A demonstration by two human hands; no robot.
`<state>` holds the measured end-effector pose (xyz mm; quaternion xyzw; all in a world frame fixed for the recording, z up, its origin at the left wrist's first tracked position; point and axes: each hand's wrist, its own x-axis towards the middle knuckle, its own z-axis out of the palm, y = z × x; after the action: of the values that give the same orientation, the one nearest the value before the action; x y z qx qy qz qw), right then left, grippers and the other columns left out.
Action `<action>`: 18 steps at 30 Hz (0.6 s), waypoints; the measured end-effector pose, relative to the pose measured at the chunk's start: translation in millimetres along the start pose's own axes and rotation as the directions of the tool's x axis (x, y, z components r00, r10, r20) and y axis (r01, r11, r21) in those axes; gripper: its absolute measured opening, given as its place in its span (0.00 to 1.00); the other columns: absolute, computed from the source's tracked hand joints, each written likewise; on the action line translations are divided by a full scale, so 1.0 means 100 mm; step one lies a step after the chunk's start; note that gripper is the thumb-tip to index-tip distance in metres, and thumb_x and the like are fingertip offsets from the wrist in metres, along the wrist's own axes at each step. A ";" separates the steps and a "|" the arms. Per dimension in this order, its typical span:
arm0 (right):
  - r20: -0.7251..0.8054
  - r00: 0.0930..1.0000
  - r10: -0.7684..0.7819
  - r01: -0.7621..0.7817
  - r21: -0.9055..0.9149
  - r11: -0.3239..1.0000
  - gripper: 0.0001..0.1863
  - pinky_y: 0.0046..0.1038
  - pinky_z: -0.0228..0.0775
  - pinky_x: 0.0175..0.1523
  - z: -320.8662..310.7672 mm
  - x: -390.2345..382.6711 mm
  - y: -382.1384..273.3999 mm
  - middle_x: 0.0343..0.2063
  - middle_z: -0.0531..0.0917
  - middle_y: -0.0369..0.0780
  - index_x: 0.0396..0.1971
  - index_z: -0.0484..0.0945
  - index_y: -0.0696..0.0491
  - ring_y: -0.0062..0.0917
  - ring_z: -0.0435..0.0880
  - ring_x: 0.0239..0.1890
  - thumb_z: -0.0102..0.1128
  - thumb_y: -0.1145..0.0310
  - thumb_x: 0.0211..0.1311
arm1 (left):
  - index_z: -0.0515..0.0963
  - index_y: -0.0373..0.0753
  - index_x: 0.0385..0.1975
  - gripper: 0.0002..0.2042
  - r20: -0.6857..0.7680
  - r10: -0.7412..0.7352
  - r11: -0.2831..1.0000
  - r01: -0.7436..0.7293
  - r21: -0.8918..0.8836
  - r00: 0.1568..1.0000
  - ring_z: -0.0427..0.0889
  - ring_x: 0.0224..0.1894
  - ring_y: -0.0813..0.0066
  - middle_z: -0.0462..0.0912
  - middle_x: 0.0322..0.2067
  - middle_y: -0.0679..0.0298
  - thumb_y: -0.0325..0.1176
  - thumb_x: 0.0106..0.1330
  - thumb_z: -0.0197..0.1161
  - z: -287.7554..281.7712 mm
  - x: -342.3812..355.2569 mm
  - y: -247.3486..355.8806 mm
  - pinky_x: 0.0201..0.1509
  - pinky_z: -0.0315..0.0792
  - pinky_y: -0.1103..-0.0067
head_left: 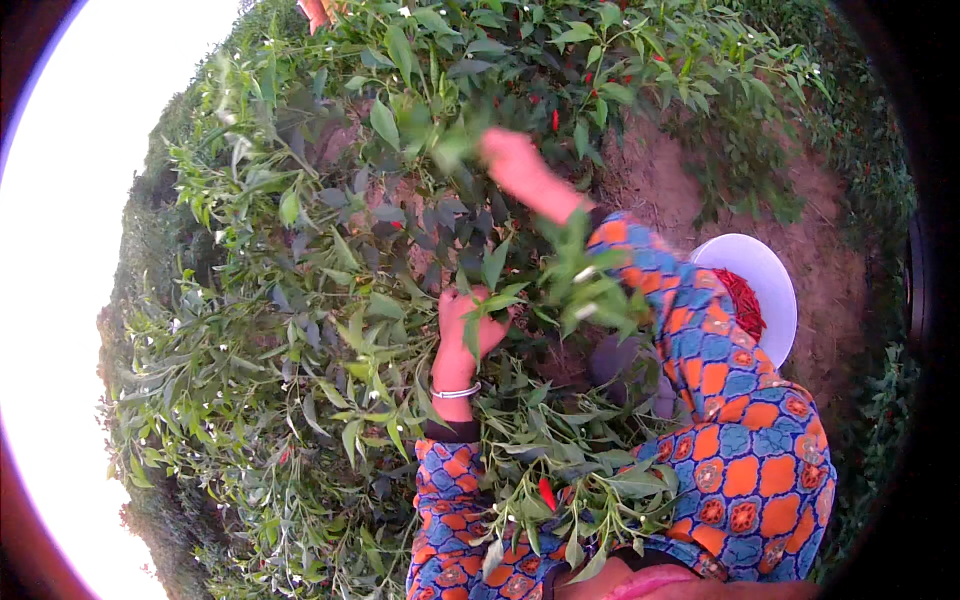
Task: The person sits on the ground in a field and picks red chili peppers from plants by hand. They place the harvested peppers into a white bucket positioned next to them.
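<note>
My left hand (466, 328), with a pale bangle (457, 392) at its wrist, is in among the leaves of a chilli plant (385, 345). Its fingers curl inward and leaves partly cover them; what they hold, if anything, is hidden. Farther away, my right hand (517, 168) reaches over to the upper middle, smeared by motion, beside blurred leaves. Its fingers cannot be made out. A ripe red chilli (555, 121) hangs just right of it. Another red chilli (547, 494) hangs close to my body, between my patterned sleeves.
A white bucket (783, 285) with red chillies (741, 303) in it stands on bare soil (825, 330) to the right, partly behind my right sleeve. Dense chilli plants spread left and ahead. At the top edge, part of another person's hand (315, 12) shows.
</note>
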<state>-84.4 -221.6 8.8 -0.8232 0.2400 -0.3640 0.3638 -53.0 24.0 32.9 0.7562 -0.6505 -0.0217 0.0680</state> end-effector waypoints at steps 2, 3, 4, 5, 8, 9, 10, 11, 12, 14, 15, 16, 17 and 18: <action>-0.230 0.959 -0.166 0.216 0.214 0.953 0.15 0.35 0.68 0.39 0.69 -0.18 -0.36 0.33 0.76 0.49 0.41 0.72 0.54 0.43 0.76 0.36 0.46 0.76 0.50 | 0.78 0.45 0.23 0.11 0.138 0.094 0.991 -0.106 0.078 0.986 0.75 0.28 0.62 0.76 0.23 0.60 0.44 0.44 0.62 -0.06 0.02 -0.01 0.33 0.65 0.72; -0.111 0.994 -0.009 0.040 0.282 0.959 0.14 0.35 0.68 0.38 0.97 -0.30 -0.50 0.35 0.76 0.51 0.43 0.71 0.53 0.42 0.77 0.35 0.44 0.74 0.56 | 0.77 0.45 0.22 0.11 0.213 0.116 0.984 -0.142 0.111 0.970 0.75 0.28 0.61 0.76 0.23 0.59 0.44 0.44 0.62 -0.10 -0.02 -0.05 0.33 0.65 0.72; -0.205 0.978 0.050 0.025 0.346 0.938 0.14 0.33 0.67 0.40 1.11 -0.36 -0.33 0.35 0.76 0.51 0.43 0.71 0.53 0.41 0.76 0.35 0.44 0.73 0.57 | 0.77 0.43 0.22 0.12 0.137 0.126 0.990 -0.115 -0.085 0.983 0.75 0.29 0.59 0.76 0.24 0.56 0.43 0.43 0.62 -0.15 0.11 0.08 0.34 0.66 0.68; 0.093 0.964 0.251 -0.267 0.295 0.917 0.14 0.30 0.67 0.43 1.25 -0.45 -0.48 0.33 0.78 0.48 0.44 0.71 0.54 0.36 0.77 0.33 0.45 0.72 0.58 | 0.77 0.42 0.22 0.11 0.193 0.066 0.996 -0.053 -0.074 0.979 0.75 0.30 0.59 0.76 0.24 0.56 0.42 0.43 0.62 -0.33 0.08 0.15 0.35 0.66 0.66; -0.215 0.887 0.410 -0.357 0.247 0.901 0.16 0.27 0.64 0.47 1.47 -0.87 0.10 0.35 0.77 0.43 0.45 0.68 0.55 0.29 0.75 0.39 0.50 0.68 0.56 | 0.77 0.41 0.23 0.11 0.213 0.130 0.991 -0.118 -0.070 0.968 0.75 0.34 0.55 0.76 0.26 0.53 0.41 0.44 0.61 -0.74 0.70 0.71 0.39 0.67 0.61; -0.380 0.827 0.414 -0.352 0.223 0.909 0.17 0.26 0.64 0.48 1.44 -0.96 0.48 0.36 0.76 0.42 0.45 0.68 0.55 0.27 0.74 0.42 0.51 0.67 0.55 | 0.77 0.40 0.23 0.11 0.147 0.220 0.975 -0.213 -0.062 0.964 0.74 0.36 0.54 0.76 0.27 0.52 0.41 0.46 0.59 -0.80 1.04 0.99 0.40 0.67 0.60; -0.182 0.907 0.380 -0.319 0.295 0.901 0.17 0.28 0.63 0.49 1.56 -1.11 0.08 0.38 0.76 0.44 0.45 0.68 0.54 0.29 0.73 0.44 0.51 0.67 0.54 | 0.77 0.41 0.27 0.13 0.100 0.071 0.997 -0.069 -0.024 0.992 0.74 0.37 0.54 0.76 0.30 0.51 0.43 0.47 0.57 -0.71 1.12 0.70 0.42 0.67 0.60; 0.012 0.948 0.318 -0.299 0.371 0.879 0.17 0.30 0.63 0.50 1.60 -1.24 -0.30 0.40 0.75 0.45 0.45 0.68 0.53 0.31 0.73 0.45 0.52 0.67 0.54 | 0.76 0.41 0.31 0.16 0.049 -0.071 0.997 0.071 0.013 0.996 0.74 0.39 0.53 0.76 0.33 0.50 0.45 0.48 0.56 -0.58 1.15 0.33 0.44 0.67 0.61; 0.173 0.958 0.229 -0.283 0.435 0.855 0.17 0.31 0.63 0.51 1.48 -1.28 -0.63 0.42 0.74 0.46 0.45 0.69 0.52 0.33 0.72 0.47 0.52 0.68 0.53 | 0.74 0.41 0.37 0.21 -0.226 -0.056 0.992 0.028 -0.124 0.972 0.74 0.40 0.54 0.75 0.36 0.50 0.48 0.48 0.55 -0.14 1.03 -0.29 0.46 0.67 0.62; 0.051 0.999 -0.016 -0.011 0.497 0.868 0.16 0.36 0.67 0.43 1.32 -1.28 -0.62 0.37 0.76 0.51 0.44 0.68 0.55 0.44 0.75 0.40 0.47 0.74 0.53 | 0.66 0.39 0.51 0.36 -0.313 -0.125 0.980 0.167 0.111 0.941 0.72 0.46 0.52 0.73 0.45 0.51 0.57 0.44 0.57 -0.04 0.98 -0.73 0.51 0.65 0.68; 0.047 0.999 0.023 -0.043 0.476 0.878 0.16 0.34 0.67 0.44 1.23 -1.28 -0.48 0.37 0.76 0.50 0.44 0.68 0.56 0.42 0.75 0.40 0.47 0.75 0.53 | 0.66 0.37 0.50 0.38 -0.091 -0.299 0.952 0.304 0.044 0.950 0.71 0.48 0.52 0.72 0.46 0.50 0.59 0.43 0.58 -0.06 1.07 -0.68 0.52 0.64 0.68; 0.057 0.996 0.068 -0.087 0.460 0.884 0.16 0.32 0.66 0.44 1.15 -1.33 -0.35 0.36 0.76 0.50 0.44 0.68 0.56 0.39 0.76 0.39 0.47 0.76 0.53 | 0.66 0.35 0.50 0.40 0.159 -0.449 0.892 0.452 0.018 0.880 0.70 0.49 0.51 0.71 0.47 0.49 0.61 0.41 0.59 0.00 1.10 -0.64 0.53 0.63 0.69; 0.067 0.991 0.115 -0.133 0.444 0.886 0.17 0.30 0.66 0.45 1.10 -1.37 -0.24 0.36 0.76 0.49 0.45 0.68 0.57 0.37 0.77 0.39 0.47 0.77 0.52 | 0.66 0.33 0.50 0.43 0.402 -0.551 0.809 0.586 0.041 0.732 0.69 0.50 0.51 0.69 0.49 0.49 0.63 0.40 0.59 0.07 1.11 -0.59 0.54 0.63 0.69; 0.063 0.993 0.096 -0.114 0.404 0.908 0.17 0.31 0.66 0.44 1.06 -1.41 -0.12 0.36 0.76 0.49 0.45 0.68 0.57 0.40 0.76 0.38 0.46 0.78 0.52 | 0.66 0.32 0.49 0.43 0.489 -0.475 0.788 0.601 -0.133 0.731 0.69 0.50 0.52 0.70 0.48 0.48 0.64 0.38 0.60 0.20 1.09 -0.54 0.54 0.63 0.69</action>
<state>-88.5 -76.6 -91.5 -0.7227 0.1953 -0.3688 0.5509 14.5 -77.2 12.4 0.8711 -0.3887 -0.2996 0.0204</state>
